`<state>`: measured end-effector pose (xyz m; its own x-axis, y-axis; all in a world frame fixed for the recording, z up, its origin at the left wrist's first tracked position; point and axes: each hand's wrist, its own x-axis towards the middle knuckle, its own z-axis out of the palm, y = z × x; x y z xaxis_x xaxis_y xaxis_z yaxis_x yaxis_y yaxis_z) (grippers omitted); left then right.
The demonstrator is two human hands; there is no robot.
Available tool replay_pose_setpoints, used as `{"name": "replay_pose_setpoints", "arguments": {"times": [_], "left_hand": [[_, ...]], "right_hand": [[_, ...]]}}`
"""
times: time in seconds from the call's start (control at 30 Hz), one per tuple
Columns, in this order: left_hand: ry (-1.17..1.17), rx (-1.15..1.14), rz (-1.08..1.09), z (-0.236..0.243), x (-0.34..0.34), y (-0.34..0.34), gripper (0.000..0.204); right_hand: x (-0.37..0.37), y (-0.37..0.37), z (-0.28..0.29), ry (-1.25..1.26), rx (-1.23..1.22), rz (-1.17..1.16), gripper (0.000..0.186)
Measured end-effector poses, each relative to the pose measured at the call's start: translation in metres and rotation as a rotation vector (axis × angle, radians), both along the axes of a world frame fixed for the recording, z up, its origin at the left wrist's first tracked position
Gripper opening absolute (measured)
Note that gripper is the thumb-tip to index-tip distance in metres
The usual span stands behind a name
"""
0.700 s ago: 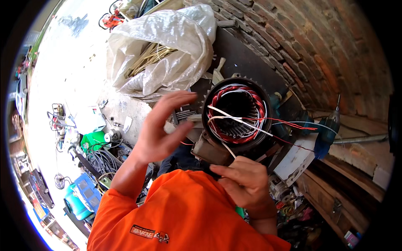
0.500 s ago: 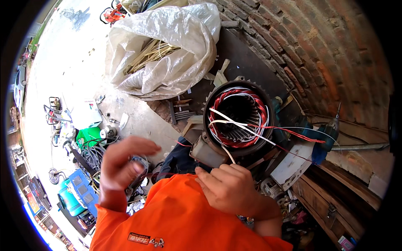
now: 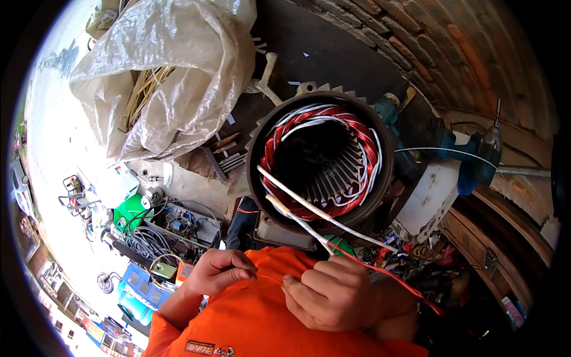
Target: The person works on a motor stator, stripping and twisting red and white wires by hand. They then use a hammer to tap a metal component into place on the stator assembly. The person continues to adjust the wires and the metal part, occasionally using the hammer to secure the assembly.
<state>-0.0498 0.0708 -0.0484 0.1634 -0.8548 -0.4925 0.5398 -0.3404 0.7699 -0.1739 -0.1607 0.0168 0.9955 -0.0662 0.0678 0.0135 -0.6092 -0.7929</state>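
Note:
A motor housing [image 3: 254, 153] stands upright with a ring of red and white winding wire [image 3: 368, 144] inside its rim. White-sleeved leads [image 3: 311, 210] lie across the opening and run toward me. Below it, my right hand [image 3: 327, 293] is closed on a sleeved lead, with a red wire hanging past it to the right. My left hand [image 3: 225, 272], just left of it in front of my orange shirt, pinches a thin red wire stretched between the two hands.
A translucent sack of pale strips [image 3: 148, 89] lies upper left, a brick wall [image 3: 452, 53] rises upper right. Power drills [image 3: 479, 166] sit right of the housing, above wooden boards [image 3: 488, 238]. Tools, coiled cables and a green container [image 3: 128, 211] crowd the ground at left.
My left hand has dropped from beside the housing and moved in toward my right hand, its raised fingers now pinched. The view has shifted, bringing the housing nearer and lower.

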Motion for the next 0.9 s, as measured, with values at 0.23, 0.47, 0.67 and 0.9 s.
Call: {"name": "replay_pose_setpoints", "arguments": {"times": [0.23,0.47,0.67,0.9], "left_hand": [[-0.377,0.035,-0.231,0.004,0.017,-0.015,0.007],[-0.453,0.271,-0.221,0.010,0.019,-0.022,0.009],[-0.632,0.100,-0.093,-0.006,0.005,-0.011,0.014],[-0.745,-0.121,0.084,-0.028,-0.005,-0.006,0.018]], "right_hand": [[0.001,0.001,0.005,-0.045,-0.114,-0.025,0.007],[0.002,0.006,0.011,0.019,-0.171,-0.029,0.009],[0.012,-0.002,0.026,0.014,-0.252,0.059,0.007],[0.003,0.006,0.014,-0.022,-0.039,-0.087,0.016]]}}
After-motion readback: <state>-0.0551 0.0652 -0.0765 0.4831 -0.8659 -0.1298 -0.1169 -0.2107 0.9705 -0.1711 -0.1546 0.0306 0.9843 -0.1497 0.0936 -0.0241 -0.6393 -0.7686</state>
